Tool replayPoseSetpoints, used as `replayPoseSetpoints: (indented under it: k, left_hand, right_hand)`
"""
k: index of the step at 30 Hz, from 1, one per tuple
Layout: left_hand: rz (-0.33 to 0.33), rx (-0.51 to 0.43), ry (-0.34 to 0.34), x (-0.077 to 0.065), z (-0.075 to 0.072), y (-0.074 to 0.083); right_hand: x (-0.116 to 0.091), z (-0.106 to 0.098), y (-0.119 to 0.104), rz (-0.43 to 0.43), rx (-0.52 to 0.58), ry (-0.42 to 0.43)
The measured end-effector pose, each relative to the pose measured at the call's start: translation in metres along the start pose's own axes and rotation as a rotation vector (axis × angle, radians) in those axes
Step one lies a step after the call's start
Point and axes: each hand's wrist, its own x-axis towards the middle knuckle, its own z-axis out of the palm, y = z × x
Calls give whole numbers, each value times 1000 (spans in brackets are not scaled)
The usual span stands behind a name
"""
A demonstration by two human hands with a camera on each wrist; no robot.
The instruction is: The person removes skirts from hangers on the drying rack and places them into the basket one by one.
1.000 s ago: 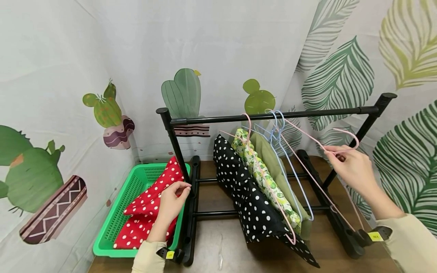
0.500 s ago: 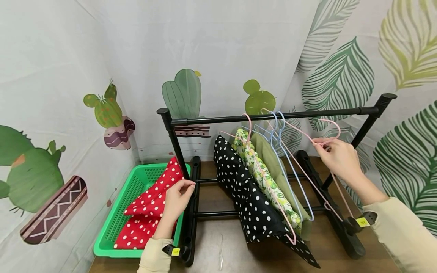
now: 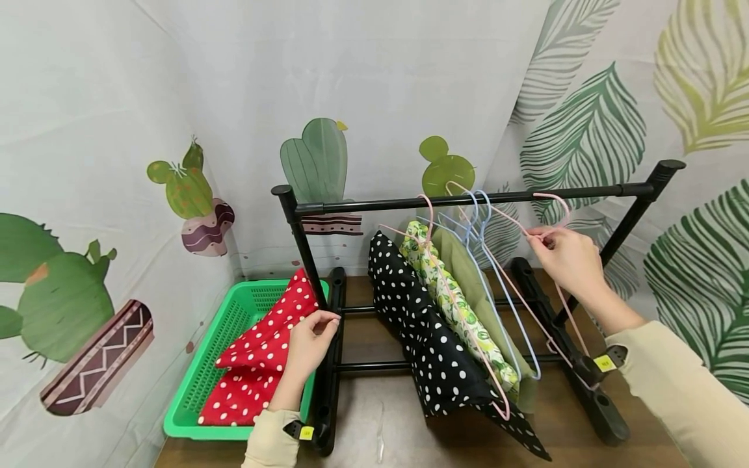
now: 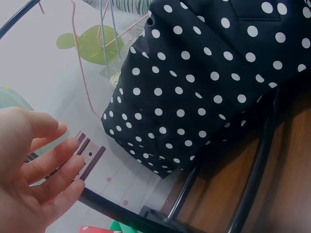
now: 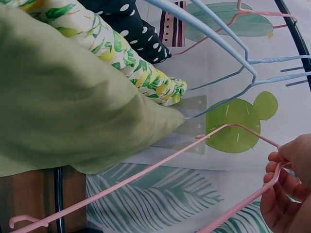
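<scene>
- Rack: the black rack [image 3: 305, 253] stands upright. Along its rail [image 3: 380, 204] hang, side by side, a black polka-dot garment [image 3: 427, 344], a lemon-print garment [image 3: 462, 318] and a plain green garment [image 5: 87, 111].
- Basket: the green basket [image 3: 199, 432] sits beside the rack's left post and holds a red polka-dot cloth [image 3: 257, 364].
- Hanger: the pink hanger [image 5: 136, 173] is thin and bare of cloth, with sloping arms and a curved hook. Location: right of the garments, hook at the rail. Step in hand, as judged: fitting the hook to the rail. Seating cannot be confirmed.
- Right hand [image 3: 570, 260]: thumb and fingers pinch the hanger's neck. The next move appears to call for settling the hook fully before release.
- Left hand [image 3: 310, 341]: fingers loosely bent, grasping nothing, near the left post; contact cannot be told.
</scene>
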Motion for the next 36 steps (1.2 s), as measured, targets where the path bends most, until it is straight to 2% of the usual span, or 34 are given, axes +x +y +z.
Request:
replayPoseSetpoints:
  k: [12, 28, 36]
  left_hand:
    - [-35, -78, -16, -2, 10, 0]
    - [-40, -70, -15, -2, 17, -2]
    - [-40, -67, -18, 1, 18, -4]
  right_hand:
    - [11, 7, -7, -8, -12, -23]
    - [15, 11, -6, -2, -43, -76]
    - [16, 8, -7, 40, -60, -161]
